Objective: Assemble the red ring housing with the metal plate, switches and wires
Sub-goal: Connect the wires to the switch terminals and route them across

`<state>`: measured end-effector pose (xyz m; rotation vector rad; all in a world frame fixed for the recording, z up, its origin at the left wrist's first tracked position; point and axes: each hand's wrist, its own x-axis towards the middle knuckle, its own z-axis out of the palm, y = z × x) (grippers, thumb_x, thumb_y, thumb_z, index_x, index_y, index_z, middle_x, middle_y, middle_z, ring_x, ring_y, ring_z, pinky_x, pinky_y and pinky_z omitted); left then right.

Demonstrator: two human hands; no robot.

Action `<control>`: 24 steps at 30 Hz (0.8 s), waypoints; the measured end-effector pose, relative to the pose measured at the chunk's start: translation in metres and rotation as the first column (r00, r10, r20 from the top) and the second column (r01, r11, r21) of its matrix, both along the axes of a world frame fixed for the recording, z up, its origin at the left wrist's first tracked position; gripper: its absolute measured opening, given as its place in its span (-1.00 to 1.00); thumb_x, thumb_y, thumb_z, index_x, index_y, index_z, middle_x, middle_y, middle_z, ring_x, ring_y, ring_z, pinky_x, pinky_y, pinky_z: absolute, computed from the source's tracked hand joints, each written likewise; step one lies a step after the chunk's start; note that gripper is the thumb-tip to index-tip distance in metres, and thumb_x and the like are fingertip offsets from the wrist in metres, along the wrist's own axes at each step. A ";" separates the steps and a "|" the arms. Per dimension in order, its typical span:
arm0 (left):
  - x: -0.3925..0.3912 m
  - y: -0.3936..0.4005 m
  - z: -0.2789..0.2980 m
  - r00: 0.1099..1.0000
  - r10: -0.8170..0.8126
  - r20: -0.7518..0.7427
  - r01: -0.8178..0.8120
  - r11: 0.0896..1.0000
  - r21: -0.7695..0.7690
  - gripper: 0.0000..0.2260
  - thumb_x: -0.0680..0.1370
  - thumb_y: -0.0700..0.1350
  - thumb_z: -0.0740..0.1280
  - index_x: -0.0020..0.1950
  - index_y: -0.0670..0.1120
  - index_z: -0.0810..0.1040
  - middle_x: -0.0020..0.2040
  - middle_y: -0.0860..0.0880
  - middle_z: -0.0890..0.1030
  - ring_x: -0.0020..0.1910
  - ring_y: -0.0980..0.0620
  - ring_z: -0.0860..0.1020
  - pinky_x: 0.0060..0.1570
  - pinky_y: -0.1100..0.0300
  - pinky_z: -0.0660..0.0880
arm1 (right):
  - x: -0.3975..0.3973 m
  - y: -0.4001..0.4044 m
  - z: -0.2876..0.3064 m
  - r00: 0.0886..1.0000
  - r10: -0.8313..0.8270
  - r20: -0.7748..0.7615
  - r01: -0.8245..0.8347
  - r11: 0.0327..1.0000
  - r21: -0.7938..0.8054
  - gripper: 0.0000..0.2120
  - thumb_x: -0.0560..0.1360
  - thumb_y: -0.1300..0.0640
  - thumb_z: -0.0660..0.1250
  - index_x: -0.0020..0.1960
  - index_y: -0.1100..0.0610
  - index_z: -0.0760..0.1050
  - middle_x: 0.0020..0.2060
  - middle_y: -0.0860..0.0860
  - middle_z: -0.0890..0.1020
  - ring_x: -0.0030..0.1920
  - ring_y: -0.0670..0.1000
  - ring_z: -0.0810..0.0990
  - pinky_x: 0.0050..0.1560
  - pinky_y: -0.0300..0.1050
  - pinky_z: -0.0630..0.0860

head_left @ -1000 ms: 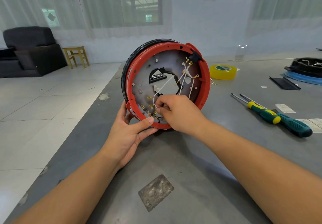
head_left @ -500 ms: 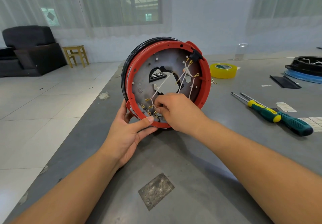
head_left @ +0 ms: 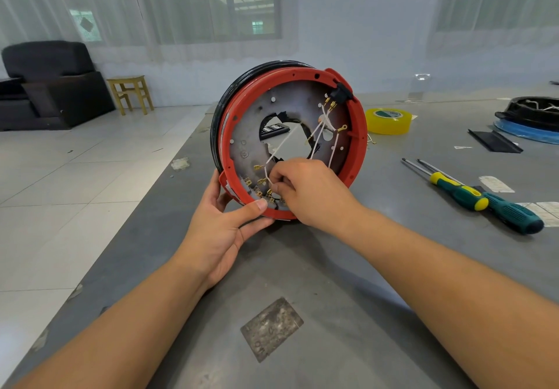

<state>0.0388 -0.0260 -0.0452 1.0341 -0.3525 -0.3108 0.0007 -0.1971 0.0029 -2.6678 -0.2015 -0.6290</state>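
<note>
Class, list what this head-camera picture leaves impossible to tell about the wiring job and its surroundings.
- Which terminal the right hand is working on: its curled fingers cover it.
- The ring's far face: turned away.
- The tape label: too small.
- The black part at the right: cut off by the edge.

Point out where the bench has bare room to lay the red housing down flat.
Barest is the grey table between the two forearms, ahead of the stuck-on square patch. A smaller gap lies between the red ring housing and the screwdrivers. It is crowded at far right: screwdrivers, tape roll, black strip.
</note>
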 end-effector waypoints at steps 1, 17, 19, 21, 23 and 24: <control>0.000 0.000 0.000 1.000 0.000 -0.001 0.000 1.000 -0.001 -0.30 0.31 -0.35 0.56 0.41 0.06 0.58 0.35 -0.13 0.61 0.12 -0.19 0.73 -0.03 -0.06 0.71 | 0.000 0.000 0.000 1.000 0.003 0.002 -0.003 1.000 -0.005 -0.89 0.62 0.16 0.29 -0.09 0.07 0.51 -0.19 -0.05 0.50 -0.14 0.04 0.51 -0.12 0.05 0.52; 0.002 0.000 -0.002 1.000 -0.010 0.003 0.010 1.000 -0.002 -0.31 0.31 -0.36 0.56 0.39 0.06 0.59 0.39 -0.12 0.60 0.18 -0.25 0.70 0.00 -0.10 0.71 | 0.000 0.000 0.003 0.999 0.011 -0.042 -0.013 0.999 -0.048 -0.87 0.63 0.19 0.25 -0.09 0.15 0.48 -0.16 0.08 0.53 -0.14 0.17 0.54 -0.07 0.15 0.54; 0.002 0.000 -0.002 1.000 -0.010 0.007 0.010 1.000 -0.004 -0.32 0.31 -0.36 0.56 0.37 0.07 0.60 0.37 -0.11 0.61 0.19 -0.25 0.70 0.02 -0.12 0.70 | 0.000 0.000 0.003 0.999 0.007 -0.043 -0.009 0.999 -0.048 -0.88 0.63 0.18 0.25 -0.08 0.14 0.50 -0.15 0.07 0.53 -0.14 0.17 0.54 -0.07 0.14 0.54; 0.002 0.000 -0.003 1.000 -0.007 0.010 0.007 1.000 -0.003 -0.32 0.30 -0.36 0.57 0.37 0.08 0.61 0.36 -0.09 0.61 0.18 -0.23 0.71 0.02 -0.13 0.70 | 0.000 0.000 0.003 0.999 0.000 -0.039 -0.002 0.999 -0.050 -0.88 0.63 0.16 0.26 -0.06 0.12 0.53 -0.12 0.06 0.55 -0.12 0.14 0.56 -0.07 0.12 0.55; 0.002 0.000 -0.003 1.000 -0.005 0.011 0.005 1.000 -0.001 -0.30 0.30 -0.36 0.57 0.38 0.09 0.60 0.36 -0.09 0.61 0.18 -0.22 0.71 0.03 -0.13 0.70 | -0.001 0.000 0.003 1.000 -0.015 -0.026 0.014 0.998 -0.061 -0.87 0.63 0.12 0.28 -0.04 0.10 0.57 -0.11 0.03 0.57 -0.11 0.13 0.57 -0.09 0.10 0.56; 0.002 -0.001 -0.003 1.000 -0.005 0.011 0.005 1.000 -0.001 -0.30 0.30 -0.36 0.57 0.38 0.09 0.60 0.37 -0.09 0.61 0.19 -0.22 0.70 0.03 -0.13 0.70 | -0.001 0.001 0.003 1.000 -0.026 -0.016 0.025 0.997 -0.067 -0.86 0.63 0.10 0.28 -0.04 0.08 0.58 -0.10 0.02 0.57 -0.11 0.12 0.58 -0.10 0.10 0.57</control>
